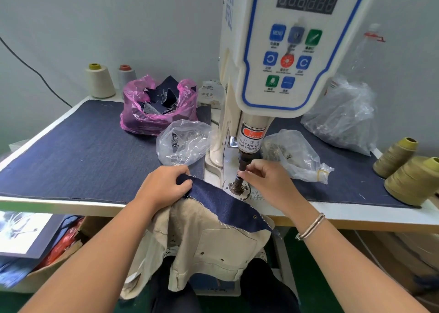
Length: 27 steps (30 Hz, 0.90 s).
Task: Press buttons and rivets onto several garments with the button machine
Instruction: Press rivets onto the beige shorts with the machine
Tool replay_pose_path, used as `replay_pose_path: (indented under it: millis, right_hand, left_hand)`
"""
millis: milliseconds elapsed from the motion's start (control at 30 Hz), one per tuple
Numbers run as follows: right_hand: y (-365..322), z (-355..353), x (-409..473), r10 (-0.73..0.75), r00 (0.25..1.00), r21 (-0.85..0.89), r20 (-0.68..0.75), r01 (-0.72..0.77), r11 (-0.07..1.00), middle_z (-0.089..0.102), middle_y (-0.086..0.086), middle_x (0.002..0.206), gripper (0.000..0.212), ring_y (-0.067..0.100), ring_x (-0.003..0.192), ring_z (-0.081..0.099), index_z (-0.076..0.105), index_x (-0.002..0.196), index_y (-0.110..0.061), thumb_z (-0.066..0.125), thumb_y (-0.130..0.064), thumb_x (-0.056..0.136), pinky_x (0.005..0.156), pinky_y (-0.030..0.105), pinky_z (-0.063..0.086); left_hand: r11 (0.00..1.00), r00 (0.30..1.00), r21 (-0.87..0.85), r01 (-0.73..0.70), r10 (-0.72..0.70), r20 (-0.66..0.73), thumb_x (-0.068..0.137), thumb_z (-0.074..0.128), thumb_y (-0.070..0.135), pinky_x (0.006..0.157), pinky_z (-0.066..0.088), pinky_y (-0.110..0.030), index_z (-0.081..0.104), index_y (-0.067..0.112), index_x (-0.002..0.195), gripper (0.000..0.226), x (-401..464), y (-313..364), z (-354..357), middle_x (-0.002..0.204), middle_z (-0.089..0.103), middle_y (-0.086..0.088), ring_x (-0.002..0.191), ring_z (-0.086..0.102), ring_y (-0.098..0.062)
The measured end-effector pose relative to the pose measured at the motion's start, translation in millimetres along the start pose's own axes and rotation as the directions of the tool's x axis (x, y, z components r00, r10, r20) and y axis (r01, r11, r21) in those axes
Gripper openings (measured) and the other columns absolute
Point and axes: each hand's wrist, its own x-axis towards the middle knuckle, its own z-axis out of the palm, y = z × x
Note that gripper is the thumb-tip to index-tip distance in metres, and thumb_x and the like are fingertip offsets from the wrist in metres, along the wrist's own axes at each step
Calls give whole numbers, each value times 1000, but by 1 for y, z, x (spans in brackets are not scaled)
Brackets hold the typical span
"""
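The white button machine (280,58) stands at the table's middle, its dark punch (242,164) hanging just above the lower die (237,186). My right hand (266,179) has its fingertips pinched at the gap between punch and die; what they hold is too small to see. My left hand (164,186) grips the edge of a dark blue denim piece (225,205), which lies over a beige garment (213,239) on my lap. The denim's upper edge reaches the machine base beside the die.
Clear bags of metal fasteners lie left (183,141) and right (294,156) of the machine. A pink bag of denim scraps (156,108) sits behind, a large clear bag (342,115) at right. Thread cones stand at back left (99,81) and right edge (413,182).
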Motion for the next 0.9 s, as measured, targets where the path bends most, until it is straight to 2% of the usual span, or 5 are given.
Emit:
replay_pose_path:
  millis: [233,567,700,767,900]
  right_hand:
    - [-4,0,0,-103,994,-208,-20,96,973,43,-20,58,39,-10,61,51,41,63,-36,67,-20,87,60,3,38]
    - [-1,-5,-2,-211,977,-283,7,205,937,42,-28,65,10,-12,66,52,68,84,-11,69,-20,86,62,4,39]
    - [3,-5,-7,-235,972,-266,-17,222,938,63,-7,80,12,-8,62,49,73,95,-7,68,-14,87,60,7,37]
    - [4,-5,-15,-260,957,-230,-128,226,947,66,0,80,11,-4,64,52,72,95,-6,67,-10,86,63,6,39]
    - [-1,7,-46,-292,914,-103,-282,274,956,61,-9,83,15,1,75,56,69,97,-16,60,-23,87,66,9,43]
  left_hand:
    - [1000,1000,-2,-11,11,-10,73,47,42,59,32,-29,60,26,80,22,0,0,-1,68,59,12,73,53,-15]
    - [1000,1000,-12,-10,9,-5,72,47,43,60,32,-29,56,31,77,16,-1,3,-2,62,54,15,71,51,-15]
    - [1000,1000,-14,-5,5,14,73,48,43,57,31,-28,54,34,75,11,-1,4,-3,63,55,16,70,51,-13]
    - [1000,999,-19,7,-6,35,76,52,40,59,33,-29,54,32,75,8,-1,6,-6,63,55,15,70,51,-13]
    - [935,984,-348,68,-5,178,70,55,29,62,37,-28,58,20,66,10,-2,25,-22,61,53,8,61,47,-8]
